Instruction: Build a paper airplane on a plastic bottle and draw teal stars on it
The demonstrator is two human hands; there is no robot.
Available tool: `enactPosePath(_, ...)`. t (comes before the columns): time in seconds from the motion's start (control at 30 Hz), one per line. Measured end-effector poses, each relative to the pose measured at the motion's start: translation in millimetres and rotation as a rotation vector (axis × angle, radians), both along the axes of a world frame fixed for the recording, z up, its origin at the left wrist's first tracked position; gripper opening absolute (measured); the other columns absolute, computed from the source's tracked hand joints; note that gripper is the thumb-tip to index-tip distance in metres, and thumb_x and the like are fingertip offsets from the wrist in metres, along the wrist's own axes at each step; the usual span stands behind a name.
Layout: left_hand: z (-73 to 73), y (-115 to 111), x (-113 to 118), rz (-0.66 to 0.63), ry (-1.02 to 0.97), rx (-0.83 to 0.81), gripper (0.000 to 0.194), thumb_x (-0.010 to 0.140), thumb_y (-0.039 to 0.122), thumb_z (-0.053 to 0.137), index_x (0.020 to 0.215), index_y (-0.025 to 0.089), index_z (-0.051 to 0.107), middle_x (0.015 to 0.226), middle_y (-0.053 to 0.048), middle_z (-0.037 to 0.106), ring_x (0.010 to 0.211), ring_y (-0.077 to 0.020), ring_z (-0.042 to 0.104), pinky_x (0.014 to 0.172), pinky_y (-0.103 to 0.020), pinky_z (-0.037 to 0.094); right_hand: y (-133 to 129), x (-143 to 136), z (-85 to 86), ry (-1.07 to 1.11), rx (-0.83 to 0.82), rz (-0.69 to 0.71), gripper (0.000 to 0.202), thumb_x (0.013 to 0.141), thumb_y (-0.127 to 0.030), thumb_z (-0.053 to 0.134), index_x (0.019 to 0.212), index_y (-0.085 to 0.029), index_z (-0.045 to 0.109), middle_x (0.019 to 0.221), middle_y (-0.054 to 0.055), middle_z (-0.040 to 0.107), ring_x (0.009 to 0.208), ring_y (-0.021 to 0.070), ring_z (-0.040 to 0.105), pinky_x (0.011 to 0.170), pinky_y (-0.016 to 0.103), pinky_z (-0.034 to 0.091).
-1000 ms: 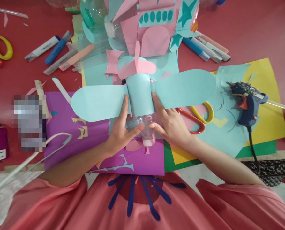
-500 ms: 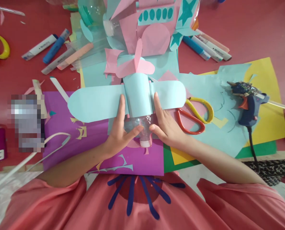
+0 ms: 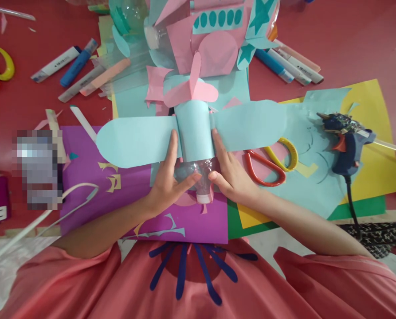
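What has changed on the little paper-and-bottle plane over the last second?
The right wing drew inward, then spread outward again, though not quite as far as at first. Nothing was newly grasped or let go: the left hand and right hand still hold the bottle. The left wing and glue gun look much the same.

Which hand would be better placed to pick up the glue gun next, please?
Probably the right hand: it is nearer the glue gun, while the left hand is farther away, across the bottle.
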State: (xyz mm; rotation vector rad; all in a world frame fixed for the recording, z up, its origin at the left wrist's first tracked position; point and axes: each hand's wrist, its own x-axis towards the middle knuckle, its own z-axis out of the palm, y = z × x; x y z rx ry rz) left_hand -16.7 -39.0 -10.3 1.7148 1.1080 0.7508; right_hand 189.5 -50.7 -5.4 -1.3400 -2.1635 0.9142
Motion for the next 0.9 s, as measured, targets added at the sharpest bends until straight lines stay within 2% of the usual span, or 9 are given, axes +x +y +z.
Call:
enactPosePath(0.1,-0.1,1.1,0.6,-0.009,0.009,0.021,0.095,0.088,0.063,0.057,0.157,0.03,0.002,0.165,-0.008,0.012,0.15,-0.0316,0.02,0.119,-0.044,0.034,-0.2,-0.9,1.2,0.002,-0.007,-0.024,0.086,0.094,-0.066,0.016,0.156,-0.014,-0.015,0.164,0.02,0.012,0.152,0.0308,0.012,0.12,0.058,0.024)
enactPosePath(0.23,-1.0,2.1,0.6,-0.019,0.014,0.031,0.095,0.088,0.063,0.056,0.157,0.029,0.0,0.165,-0.009,0.013,0.148,-0.0323,0.026,0.113,-0.043,0.043,0.1,-1.9,3.4,0.009,-0.024,-0.033,0.088,0.093,-0.069,0.016,0.156,-0.015,-0.012,0.164,0.017,0.009,0.153,0.0292,0.01,0.121,0.056,0.023)
enactPosePath(0.4,-1.5,2.0,-0.1,-0.026,0.029,0.052,0.094,0.089,0.063,0.055,0.157,0.029,0.0,0.165,-0.01,0.012,0.148,-0.032,0.026,0.112,-0.042,0.044,0.4,-3.5,4.5,0.014,-0.034,-0.031,0.092,0.092,-0.07,0.016,0.156,-0.009,-0.008,0.163,0.023,0.012,0.153,0.0292,0.009,0.122,0.056,0.021)
enactPosePath(0.63,0.7,2.4,1.6,-0.028,0.034,0.042,0.094,0.089,0.063,0.054,0.157,0.027,0.001,0.164,-0.011,0.016,0.147,-0.0321,0.028,0.112,-0.042,0.044,0.5,-4.2,2.7,-0.005,-0.021,-0.04,0.091,0.092,-0.07,0.017,0.156,-0.013,-0.012,0.164,0.019,0.013,0.153,0.0294,0.01,0.123,0.054,0.02)
enactPosePath(0.77,0.5,2.4,1.1,-0.024,0.034,0.055,0.093,0.089,0.062,0.055,0.157,0.028,0.001,0.164,-0.01,0.016,0.147,-0.0321,0.029,0.112,-0.043,0.044,0.6,-4.5,2.9,-0.025,-0.032,-0.044,0.092,0.09,-0.073,0.019,0.155,-0.018,-0.016,0.165,0.016,0.01,0.153,0.0297,0.008,0.122,0.057,0.021)
enactPosePath(0.9,0.6,2.7,0.6,-0.031,0.026,0.07,0.091,0.09,0.061,0.055,0.157,0.03,0.0,0.164,-0.009,0.016,0.147,-0.0318,0.03,0.11,-0.043,0.046,0.5,-5.3,3.1,-0.008,-0.033,-0.049,0.096,0.09,-0.074,0.02,0.156,-0.011,-0.011,0.164,0.019,0.01,0.153,0.0302,0.008,0.122,0.057,0.02)
